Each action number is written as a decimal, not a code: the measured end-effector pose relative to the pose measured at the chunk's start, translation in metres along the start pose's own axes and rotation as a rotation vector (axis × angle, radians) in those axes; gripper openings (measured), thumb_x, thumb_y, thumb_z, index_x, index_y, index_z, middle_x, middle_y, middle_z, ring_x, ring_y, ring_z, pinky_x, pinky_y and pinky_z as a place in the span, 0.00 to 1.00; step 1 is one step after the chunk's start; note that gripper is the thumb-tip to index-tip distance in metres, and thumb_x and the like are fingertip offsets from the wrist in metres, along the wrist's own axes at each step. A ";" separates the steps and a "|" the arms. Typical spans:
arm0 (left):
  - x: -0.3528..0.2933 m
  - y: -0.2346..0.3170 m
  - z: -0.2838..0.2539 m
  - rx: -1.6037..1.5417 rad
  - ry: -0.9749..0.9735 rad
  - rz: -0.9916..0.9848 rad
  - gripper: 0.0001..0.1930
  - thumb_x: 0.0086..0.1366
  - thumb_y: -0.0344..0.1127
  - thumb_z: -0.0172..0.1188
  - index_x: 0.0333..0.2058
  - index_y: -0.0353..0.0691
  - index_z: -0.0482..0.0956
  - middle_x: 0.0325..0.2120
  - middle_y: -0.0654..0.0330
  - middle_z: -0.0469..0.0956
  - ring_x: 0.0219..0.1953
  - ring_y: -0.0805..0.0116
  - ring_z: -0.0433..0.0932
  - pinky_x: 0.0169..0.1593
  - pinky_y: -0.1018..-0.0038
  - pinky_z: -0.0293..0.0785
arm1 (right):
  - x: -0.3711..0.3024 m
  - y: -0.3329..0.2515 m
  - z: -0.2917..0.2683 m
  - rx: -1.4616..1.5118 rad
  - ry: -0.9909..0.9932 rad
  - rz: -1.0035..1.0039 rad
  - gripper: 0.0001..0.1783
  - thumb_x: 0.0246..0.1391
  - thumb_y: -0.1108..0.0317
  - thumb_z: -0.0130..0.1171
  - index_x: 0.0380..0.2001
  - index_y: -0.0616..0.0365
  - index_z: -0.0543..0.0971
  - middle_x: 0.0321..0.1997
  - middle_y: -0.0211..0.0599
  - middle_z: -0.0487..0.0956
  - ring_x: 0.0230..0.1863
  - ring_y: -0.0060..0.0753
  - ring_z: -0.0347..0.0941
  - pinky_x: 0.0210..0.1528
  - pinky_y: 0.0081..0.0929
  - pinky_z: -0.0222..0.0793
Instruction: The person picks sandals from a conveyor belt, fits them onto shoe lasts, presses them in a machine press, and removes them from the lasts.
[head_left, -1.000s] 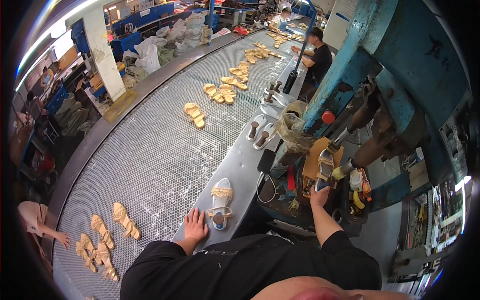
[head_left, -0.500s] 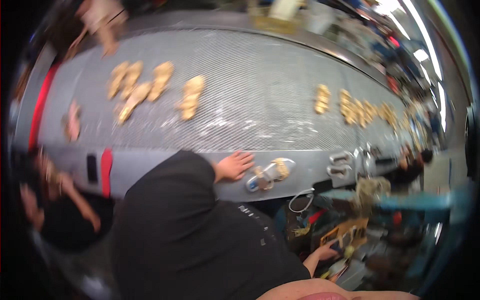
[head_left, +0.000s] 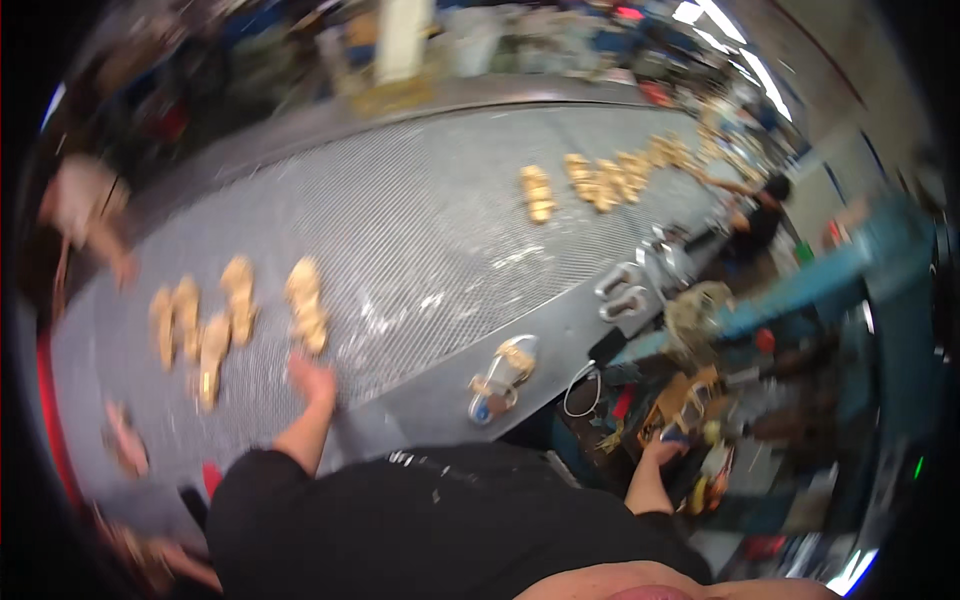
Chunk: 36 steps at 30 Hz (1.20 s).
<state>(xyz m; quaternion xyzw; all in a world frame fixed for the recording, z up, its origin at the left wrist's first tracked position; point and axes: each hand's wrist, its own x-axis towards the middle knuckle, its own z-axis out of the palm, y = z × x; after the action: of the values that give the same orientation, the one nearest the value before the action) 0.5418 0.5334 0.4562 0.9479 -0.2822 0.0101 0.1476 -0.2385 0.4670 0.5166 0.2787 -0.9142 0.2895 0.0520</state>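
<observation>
My left hand [head_left: 315, 379] is stretched over the conveyor belt [head_left: 420, 260], blurred, with fingers apart. It is just below the near end of a tan sandal [head_left: 308, 306], close to it; whether they touch is hard to make out. Low on the right, my right hand [head_left: 662, 449] is closed around a small dark thing beside a brown box-like holder [head_left: 680, 395]. A silver sandal [head_left: 505, 378] with a tan strap lies on the metal ledge [head_left: 400, 418] between my hands.
Several tan sandals [head_left: 238, 300] lie left on the belt, more [head_left: 600, 182] farther right. Grey sandals [head_left: 622, 292] lie on the ledge. A blue machine arm [head_left: 790, 290] crosses the right side. Co-workers sit at the left [head_left: 95, 215] and far right [head_left: 762, 215].
My view has swung to the right and tilted. My left hand has left the ledge beside the silver sandal and reached left over the belt to a tan sandal. My right hand stays at the brown holder.
</observation>
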 end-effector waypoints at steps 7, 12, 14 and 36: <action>0.149 -0.094 -0.021 0.086 0.050 -0.600 0.37 0.54 0.56 0.63 0.51 0.30 0.65 0.47 0.41 0.72 0.48 0.44 0.73 0.50 0.56 0.71 | -0.036 -0.075 -0.043 -0.009 -0.070 0.178 0.57 0.37 0.61 0.72 0.63 0.73 0.49 0.56 0.63 0.69 0.57 0.57 0.67 0.58 0.40 0.63; 0.186 -0.078 -0.012 -0.163 0.156 -0.664 0.33 0.52 0.51 0.66 0.47 0.31 0.67 0.44 0.41 0.74 0.43 0.46 0.76 0.47 0.56 0.72 | -0.061 -0.039 -0.045 -0.057 -0.022 0.165 0.52 0.37 0.57 0.72 0.60 0.76 0.58 0.54 0.62 0.71 0.57 0.56 0.68 0.58 0.39 0.64; 0.185 -0.088 -0.010 -0.201 0.129 -0.662 0.31 0.53 0.48 0.66 0.47 0.31 0.67 0.43 0.43 0.74 0.42 0.48 0.76 0.45 0.57 0.73 | -0.072 -0.030 -0.049 -0.054 -0.045 0.157 0.53 0.36 0.57 0.72 0.60 0.76 0.57 0.54 0.62 0.71 0.56 0.56 0.68 0.58 0.39 0.63; -0.193 0.280 -0.091 -1.289 -2.324 -0.148 0.19 0.62 0.33 0.60 0.50 0.37 0.69 0.40 0.53 0.78 0.42 0.57 0.79 0.49 0.63 0.75 | -0.242 -0.197 -0.122 0.959 -0.710 -0.370 0.33 0.36 0.74 0.68 0.49 0.58 0.67 0.52 0.36 0.69 0.52 0.30 0.67 0.57 0.30 0.62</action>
<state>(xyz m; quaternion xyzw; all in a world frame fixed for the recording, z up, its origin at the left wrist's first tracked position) 0.2345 0.4388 0.6003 0.1797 -0.1456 -0.9422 0.2423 0.0628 0.5171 0.6539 0.5038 -0.5806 0.5438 -0.3368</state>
